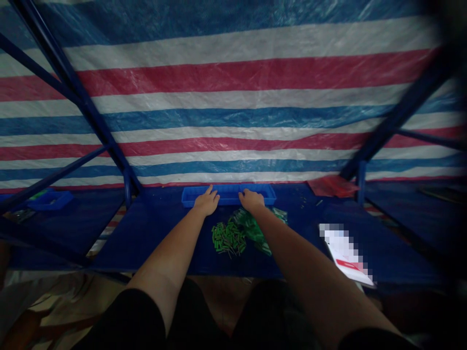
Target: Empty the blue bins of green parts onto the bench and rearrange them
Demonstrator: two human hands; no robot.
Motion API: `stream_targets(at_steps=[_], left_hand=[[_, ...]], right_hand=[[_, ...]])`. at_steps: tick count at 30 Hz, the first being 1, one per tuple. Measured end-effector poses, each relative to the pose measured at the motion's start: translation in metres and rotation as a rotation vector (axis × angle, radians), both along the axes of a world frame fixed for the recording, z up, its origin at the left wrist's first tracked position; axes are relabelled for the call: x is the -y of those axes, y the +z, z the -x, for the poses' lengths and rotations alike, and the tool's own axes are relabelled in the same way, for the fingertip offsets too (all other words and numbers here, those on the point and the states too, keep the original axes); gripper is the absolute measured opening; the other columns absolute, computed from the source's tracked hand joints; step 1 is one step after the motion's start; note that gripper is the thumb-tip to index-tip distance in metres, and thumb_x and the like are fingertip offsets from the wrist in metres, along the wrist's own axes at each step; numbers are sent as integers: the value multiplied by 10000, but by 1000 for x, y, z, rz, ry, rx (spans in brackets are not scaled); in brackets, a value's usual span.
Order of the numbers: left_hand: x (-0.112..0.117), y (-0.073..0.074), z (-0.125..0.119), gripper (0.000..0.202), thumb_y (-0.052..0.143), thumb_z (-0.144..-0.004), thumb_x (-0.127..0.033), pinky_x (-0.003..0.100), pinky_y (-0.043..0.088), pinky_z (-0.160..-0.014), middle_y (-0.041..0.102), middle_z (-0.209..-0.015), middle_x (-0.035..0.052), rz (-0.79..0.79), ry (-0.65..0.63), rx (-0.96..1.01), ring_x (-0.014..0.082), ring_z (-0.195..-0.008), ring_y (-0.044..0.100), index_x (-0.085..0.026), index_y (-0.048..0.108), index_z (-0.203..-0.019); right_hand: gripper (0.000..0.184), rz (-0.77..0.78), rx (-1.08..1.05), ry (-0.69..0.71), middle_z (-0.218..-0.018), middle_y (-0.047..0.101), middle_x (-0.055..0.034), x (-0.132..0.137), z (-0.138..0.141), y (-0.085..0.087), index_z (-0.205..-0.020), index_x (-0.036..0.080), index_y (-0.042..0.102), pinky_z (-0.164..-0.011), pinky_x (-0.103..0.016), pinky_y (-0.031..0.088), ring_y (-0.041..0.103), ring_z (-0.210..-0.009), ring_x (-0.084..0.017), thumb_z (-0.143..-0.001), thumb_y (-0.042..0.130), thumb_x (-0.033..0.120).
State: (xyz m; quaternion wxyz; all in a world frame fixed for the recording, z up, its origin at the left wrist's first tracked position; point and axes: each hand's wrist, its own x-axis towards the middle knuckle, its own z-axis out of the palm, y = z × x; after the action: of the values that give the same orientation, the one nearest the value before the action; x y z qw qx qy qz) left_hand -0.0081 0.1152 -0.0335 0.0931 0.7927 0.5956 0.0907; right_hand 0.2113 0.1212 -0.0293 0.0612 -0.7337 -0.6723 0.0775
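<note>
A long, shallow blue tray [228, 190] lies crosswise at the back of the blue tabletop. My left hand [207, 201] is over its near rim at the left, fingers spread apart, with nothing in them. Toward the tray's right end, my right hand [252, 199] has its fingers curled down over the near rim; their tips are partly hidden. Between my forearms lies a loose pile of small green-sleeved pieces [228, 236] with thin metal-looking ends. A green clear plastic bag [253, 227] lies right beside the pile, partly under my right forearm.
On the right lies a flat device or sheet [345, 253] with a blurred-out surface. Red plastic sheets [333, 186] rest at the back right, near small scattered bits [303, 199]. Blue metal posts [105, 141] frame the table before a striped tarp [233, 112]. Another blue tray [54, 199] stands far left.
</note>
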Motion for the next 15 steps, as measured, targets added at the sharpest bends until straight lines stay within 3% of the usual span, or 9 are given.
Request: stream_targets(at_steps=[7,15], left_hand=[[17,-2,6,624,253,-1025,-495,383,381,-1156,220,-1663,52,-22,40,47,242,-1462,376,-204,257,-1577],[39,0,8,653,232,-1002,-555,435,423,-1111,209,-1664,31,-31,67,-15,280,-1426,426,-235,297,-1567]], right_hand=[[499,-26,-13,13,-1093,728,-193,19,4,-2,-1189,148,635,-952,-455,426,674,-1079,-316,-1015,298,471],[493,-84,-44,15,-1022,740,-177,39,8,-4,-1077,162,679,-929,-451,439,686,-1014,-310,-1006,334,507]])
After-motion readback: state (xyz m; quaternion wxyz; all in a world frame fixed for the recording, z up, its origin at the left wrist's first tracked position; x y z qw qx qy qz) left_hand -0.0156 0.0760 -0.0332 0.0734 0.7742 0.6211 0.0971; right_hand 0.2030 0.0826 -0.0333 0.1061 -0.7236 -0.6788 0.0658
